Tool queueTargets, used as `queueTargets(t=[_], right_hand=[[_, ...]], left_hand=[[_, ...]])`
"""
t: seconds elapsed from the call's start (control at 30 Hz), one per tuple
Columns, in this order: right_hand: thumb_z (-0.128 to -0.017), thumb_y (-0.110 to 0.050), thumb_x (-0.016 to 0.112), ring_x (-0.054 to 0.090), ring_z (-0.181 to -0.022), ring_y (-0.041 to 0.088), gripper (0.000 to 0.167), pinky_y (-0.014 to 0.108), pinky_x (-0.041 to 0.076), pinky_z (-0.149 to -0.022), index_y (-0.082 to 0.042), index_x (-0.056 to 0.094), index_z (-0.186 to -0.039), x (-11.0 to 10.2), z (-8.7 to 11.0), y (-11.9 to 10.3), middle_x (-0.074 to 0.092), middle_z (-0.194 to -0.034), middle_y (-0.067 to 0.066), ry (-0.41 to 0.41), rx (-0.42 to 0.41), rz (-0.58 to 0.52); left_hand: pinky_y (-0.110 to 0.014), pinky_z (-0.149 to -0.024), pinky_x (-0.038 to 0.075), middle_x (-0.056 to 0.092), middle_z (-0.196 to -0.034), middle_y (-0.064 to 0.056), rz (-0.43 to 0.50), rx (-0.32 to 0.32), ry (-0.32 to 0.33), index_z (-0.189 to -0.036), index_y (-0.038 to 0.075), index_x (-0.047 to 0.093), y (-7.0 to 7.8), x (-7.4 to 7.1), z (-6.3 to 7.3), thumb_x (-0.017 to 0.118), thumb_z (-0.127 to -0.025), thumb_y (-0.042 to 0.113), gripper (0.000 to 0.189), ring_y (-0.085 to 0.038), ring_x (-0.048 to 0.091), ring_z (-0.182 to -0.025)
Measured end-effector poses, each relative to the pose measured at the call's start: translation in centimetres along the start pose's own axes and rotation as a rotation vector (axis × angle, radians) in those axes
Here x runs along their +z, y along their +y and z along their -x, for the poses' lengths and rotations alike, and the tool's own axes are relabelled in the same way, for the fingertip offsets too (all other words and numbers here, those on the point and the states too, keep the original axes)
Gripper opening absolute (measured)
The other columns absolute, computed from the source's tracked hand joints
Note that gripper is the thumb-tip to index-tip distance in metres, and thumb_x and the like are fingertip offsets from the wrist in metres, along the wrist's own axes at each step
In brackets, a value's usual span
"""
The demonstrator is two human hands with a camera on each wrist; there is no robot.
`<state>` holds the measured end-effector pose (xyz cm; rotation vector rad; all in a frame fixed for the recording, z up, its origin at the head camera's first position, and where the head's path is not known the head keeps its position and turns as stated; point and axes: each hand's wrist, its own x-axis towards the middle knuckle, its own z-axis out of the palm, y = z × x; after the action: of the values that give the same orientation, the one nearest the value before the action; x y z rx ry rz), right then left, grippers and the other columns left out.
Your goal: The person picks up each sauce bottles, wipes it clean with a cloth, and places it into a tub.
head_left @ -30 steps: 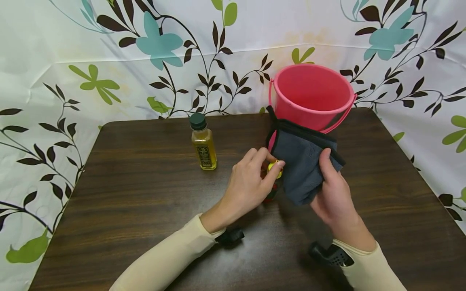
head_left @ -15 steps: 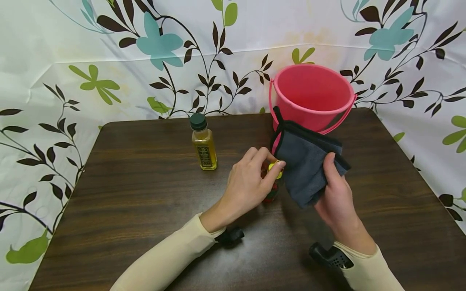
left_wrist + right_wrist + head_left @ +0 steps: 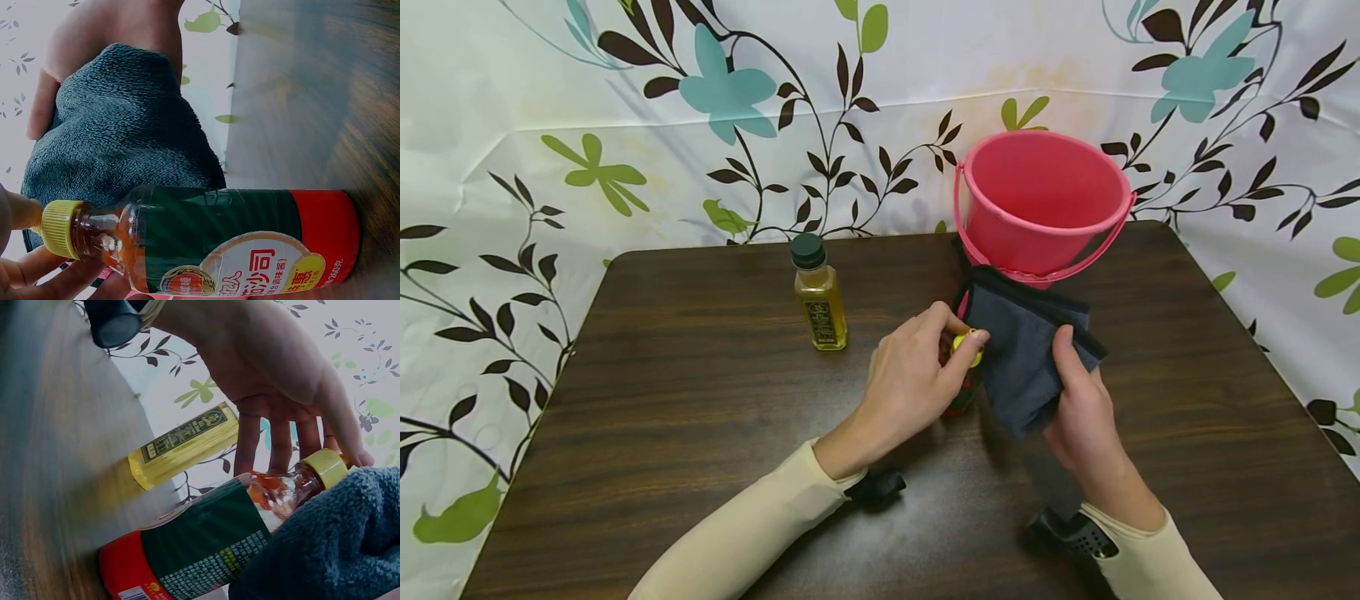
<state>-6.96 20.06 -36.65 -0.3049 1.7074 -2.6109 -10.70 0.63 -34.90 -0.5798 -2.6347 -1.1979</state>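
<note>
My left hand (image 3: pixel 913 371) pinches the yellow cap (image 3: pixel 60 229) of a sauce bottle (image 3: pixel 219 240) between thumb and fingers. The bottle stands on the table, with a green and red label and orange-red sauce in its neck. Most of it is hidden behind my hand in the head view. In my right hand (image 3: pixel 1086 408) is a folded dark grey-blue cloth (image 3: pixel 1018 346) with black edging, gripped with the thumb on top. Beside the bottle, the cloth lies against or very near its side, as the right wrist view shows.
A pink bucket (image 3: pixel 1000 237) with its handle lowered stands behind the cloth at the table's back. Left of my hands is an upright bottle of yellow oil (image 3: pixel 822 308) with a dark green cap. The dark wooden table (image 3: pixel 700 417) meets a patterned white curtain (image 3: pixel 647 175).
The cloth in my right hand shifts slightly right, then back left and a little nearer me, along the bottle's side. My left hand stays on the cap.
</note>
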Motion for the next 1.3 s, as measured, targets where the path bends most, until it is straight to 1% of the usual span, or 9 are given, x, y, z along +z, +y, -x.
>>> queueTargets(t=[0.1,0.23,0.4,0.5,0.67,0.83,1.03,1.13,1.3], right_hand=[[-0.115,-0.037,0.037,0.068,-0.111,0.006,0.037,0.024,0.059,-0.092,-0.016,0.052,-0.141,0.1,0.2,0.2,0.067,-0.128,-0.006,-0.001,0.000,0.002],[-0.115,-0.034,0.037,0.066,-0.109,0.005,0.032,0.022,0.057,-0.091,-0.018,0.056,-0.135,0.5,0.6,0.6,0.067,-0.123,-0.009,-0.005,-0.004,0.040],[-0.115,-0.030,0.039,0.061,-0.102,0.005,0.025,0.021,0.054,-0.087,-0.020,0.058,-0.129,1.3,0.9,1.1,0.063,-0.115,-0.010,0.022,0.007,0.121],[-0.115,-0.028,0.041,0.057,-0.101,0.007,0.021,0.022,0.052,-0.085,-0.020,0.056,-0.127,1.7,1.1,1.3,0.060,-0.114,-0.009,0.046,0.036,0.177],[-0.115,-0.032,0.041,0.057,-0.098,0.009,0.021,0.023,0.051,-0.084,-0.020,0.055,-0.124,2.2,1.0,1.5,0.059,-0.111,-0.007,0.088,0.111,0.280],[-0.115,-0.035,0.042,0.059,-0.094,0.009,0.023,0.024,0.050,-0.082,-0.018,0.056,-0.122,2.5,0.7,1.8,0.061,-0.106,-0.007,0.131,0.176,0.381],[-0.115,-0.036,0.042,0.060,-0.096,0.009,0.028,0.023,0.051,-0.083,-0.016,0.055,-0.129,2.3,0.4,2.2,0.064,-0.108,-0.008,0.131,0.214,0.401],[-0.114,-0.038,0.043,0.060,-0.098,0.009,0.031,0.023,0.051,-0.085,-0.015,0.055,-0.131,2.2,0.3,2.5,0.065,-0.108,-0.010,0.147,0.244,0.402],[-0.114,-0.042,0.042,0.059,-0.095,0.010,0.034,0.024,0.050,-0.081,-0.013,0.055,-0.126,1.6,0.2,3.4,0.063,-0.103,-0.008,0.157,0.297,0.390]], left_hand=[[-0.025,-0.054,0.042,0.063,-0.081,0.005,0.001,-0.007,-0.001,-0.105,0.019,0.067,0.0,0.0,0.0,0.070,-0.101,0.043,0.024,-0.008,0.054,-0.068],[-0.025,-0.053,0.041,0.062,-0.082,0.002,0.000,-0.010,-0.002,-0.102,0.018,0.065,0.0,0.1,0.1,0.070,-0.101,0.042,0.025,-0.010,0.053,-0.067],[-0.025,-0.051,0.040,0.059,-0.081,0.002,-0.007,-0.018,0.004,-0.098,0.017,0.063,0.1,0.1,0.1,0.071,-0.100,0.040,0.024,-0.011,0.052,-0.066],[-0.025,-0.051,0.041,0.059,-0.082,0.001,-0.007,-0.022,0.002,-0.096,0.017,0.062,0.2,0.1,0.2,0.071,-0.101,0.037,0.023,-0.011,0.052,-0.067],[-0.025,-0.053,0.042,0.060,-0.084,0.000,0.015,-0.025,-0.003,-0.095,0.017,0.061,0.2,0.2,0.2,0.072,-0.101,0.034,0.021,-0.011,0.053,-0.067],[-0.026,-0.057,0.044,0.061,-0.085,-0.003,0.057,-0.003,0.015,-0.095,0.016,0.060,0.2,0.3,0.1,0.071,-0.101,0.031,0.020,-0.011,0.054,-0.069],[-0.026,-0.059,0.044,0.059,-0.084,-0.002,0.076,0.024,0.031,-0.096,0.014,0.060,0.1,0.5,0.0,0.071,-0.102,0.031,0.022,-0.011,0.053,-0.069],[-0.026,-0.059,0.043,0.058,-0.084,-0.001,0.077,0.030,0.030,-0.096,0.013,0.060,0.0,0.5,0.0,0.071,-0.102,0.033,0.024,-0.011,0.053,-0.069],[-0.026,-0.060,0.043,0.059,-0.084,0.000,0.080,0.022,0.017,-0.097,0.014,0.060,-0.1,0.5,0.0,0.071,-0.101,0.036,0.025,-0.011,0.053,-0.070]])
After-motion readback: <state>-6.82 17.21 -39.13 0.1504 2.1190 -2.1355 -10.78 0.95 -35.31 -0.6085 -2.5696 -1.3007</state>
